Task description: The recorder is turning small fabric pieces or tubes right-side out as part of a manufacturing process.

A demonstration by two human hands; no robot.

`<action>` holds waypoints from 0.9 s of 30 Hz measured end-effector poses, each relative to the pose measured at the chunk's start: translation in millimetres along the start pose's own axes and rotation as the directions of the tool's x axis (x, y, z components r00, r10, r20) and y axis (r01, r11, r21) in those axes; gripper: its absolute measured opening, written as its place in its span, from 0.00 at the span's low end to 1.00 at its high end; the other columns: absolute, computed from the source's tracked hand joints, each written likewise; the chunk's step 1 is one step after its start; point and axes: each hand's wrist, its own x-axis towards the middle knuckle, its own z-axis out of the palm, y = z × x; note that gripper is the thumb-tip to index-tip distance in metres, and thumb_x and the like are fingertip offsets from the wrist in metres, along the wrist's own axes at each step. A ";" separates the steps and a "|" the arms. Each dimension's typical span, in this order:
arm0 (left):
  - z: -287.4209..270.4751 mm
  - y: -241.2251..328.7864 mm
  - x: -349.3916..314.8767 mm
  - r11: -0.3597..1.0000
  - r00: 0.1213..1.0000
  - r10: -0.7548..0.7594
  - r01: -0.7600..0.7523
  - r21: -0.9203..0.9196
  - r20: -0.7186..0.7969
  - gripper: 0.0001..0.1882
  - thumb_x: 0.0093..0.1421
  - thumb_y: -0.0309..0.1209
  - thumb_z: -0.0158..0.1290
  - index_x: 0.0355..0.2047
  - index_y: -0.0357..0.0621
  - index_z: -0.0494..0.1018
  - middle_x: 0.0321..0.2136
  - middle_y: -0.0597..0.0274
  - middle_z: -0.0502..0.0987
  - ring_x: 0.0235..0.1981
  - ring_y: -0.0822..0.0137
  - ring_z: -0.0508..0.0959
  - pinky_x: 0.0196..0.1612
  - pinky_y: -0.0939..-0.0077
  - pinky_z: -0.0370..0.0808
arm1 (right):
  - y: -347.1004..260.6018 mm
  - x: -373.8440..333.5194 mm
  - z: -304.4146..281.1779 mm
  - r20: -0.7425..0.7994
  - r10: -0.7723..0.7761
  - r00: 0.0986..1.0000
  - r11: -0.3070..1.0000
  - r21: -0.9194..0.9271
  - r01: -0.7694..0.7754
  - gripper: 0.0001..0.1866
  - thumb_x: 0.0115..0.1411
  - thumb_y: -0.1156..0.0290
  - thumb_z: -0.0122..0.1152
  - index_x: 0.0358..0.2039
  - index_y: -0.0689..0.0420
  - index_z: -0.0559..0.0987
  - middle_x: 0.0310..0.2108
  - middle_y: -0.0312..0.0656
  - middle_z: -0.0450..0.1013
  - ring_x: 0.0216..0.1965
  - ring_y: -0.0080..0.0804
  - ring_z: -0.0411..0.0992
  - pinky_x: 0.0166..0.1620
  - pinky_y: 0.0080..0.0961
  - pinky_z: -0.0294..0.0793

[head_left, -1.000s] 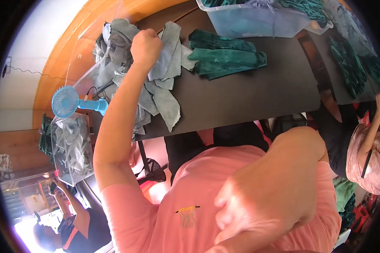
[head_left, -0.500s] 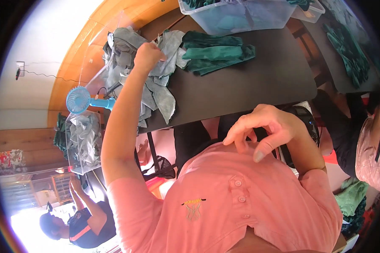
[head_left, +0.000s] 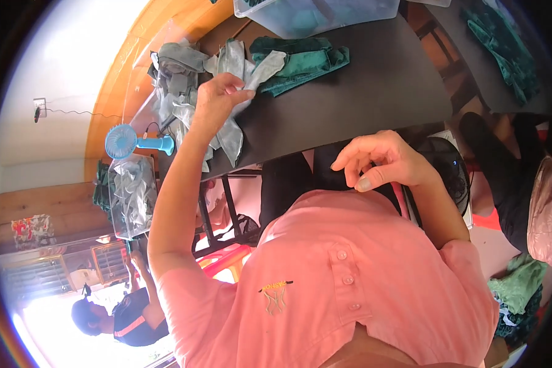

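My left hand [head_left: 216, 103] reaches over the far left of the dark table, its thumb and fingers pinched on a light grey-green fabric piece [head_left: 267, 67]. Beside and under that hand lies a loose heap of similar grey-green fabric pieces [head_left: 183, 61], some hanging toward the table's near edge. Just right of the held piece rests a small stack of dark green velvety fabric [head_left: 313, 60]. My right hand [head_left: 383, 161] hovers in front of my body near the table's edge, fingers loosely bent and apart, with nothing in it.
A clear plastic bin [head_left: 325, 18] stands at the table's [head_left: 349, 101] far side. On the left are a blue handheld fan [head_left: 121, 141] and a clear box of grey fabric [head_left: 132, 196]. Green cloth [head_left: 503, 61] lies on another table at right. A co-worker [head_left: 132, 313] is at lower left.
My left hand has drawn slightly nearer, pulling a grey-green piece out from the heap across the dark green stack. My right hand has risen a little. The whole view has shifted slightly.
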 end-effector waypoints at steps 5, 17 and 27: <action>20.6 -10.0 -13.6 0.990 0.999 -0.042 0.039 -0.132 -0.019 0.12 0.48 0.27 0.66 0.33 0.37 0.79 0.26 0.65 0.76 0.29 0.75 0.73 0.36 0.80 0.70 | 2.2 0.5 -1.3 0.004 0.062 0.998 0.997 0.054 -0.062 0.19 0.50 0.76 0.65 0.44 0.66 0.78 0.28 0.44 0.77 0.28 0.23 0.75 0.33 0.18 0.72; 44.4 -20.8 -13.8 0.993 0.973 0.107 -0.114 -0.022 -0.203 0.08 0.50 0.27 0.58 0.30 0.36 0.78 0.23 0.57 0.77 0.26 0.64 0.77 0.34 0.71 0.74 | 1.4 26.2 9.7 -0.057 0.116 0.992 0.993 -0.001 -0.117 0.13 0.54 0.72 0.64 0.39 0.64 0.79 0.27 0.41 0.77 0.26 0.24 0.75 0.31 0.18 0.71; 23.0 37.4 -68.8 0.597 0.970 -0.241 0.137 -0.790 -0.013 0.06 0.50 0.25 0.57 0.28 0.33 0.77 0.21 0.66 0.75 0.21 0.77 0.70 0.26 0.83 0.65 | -4.6 93.5 41.6 -0.389 0.039 0.921 0.964 -0.227 -0.137 0.10 0.58 0.68 0.57 0.36 0.60 0.78 0.26 0.36 0.74 0.22 0.20 0.71 0.22 0.16 0.63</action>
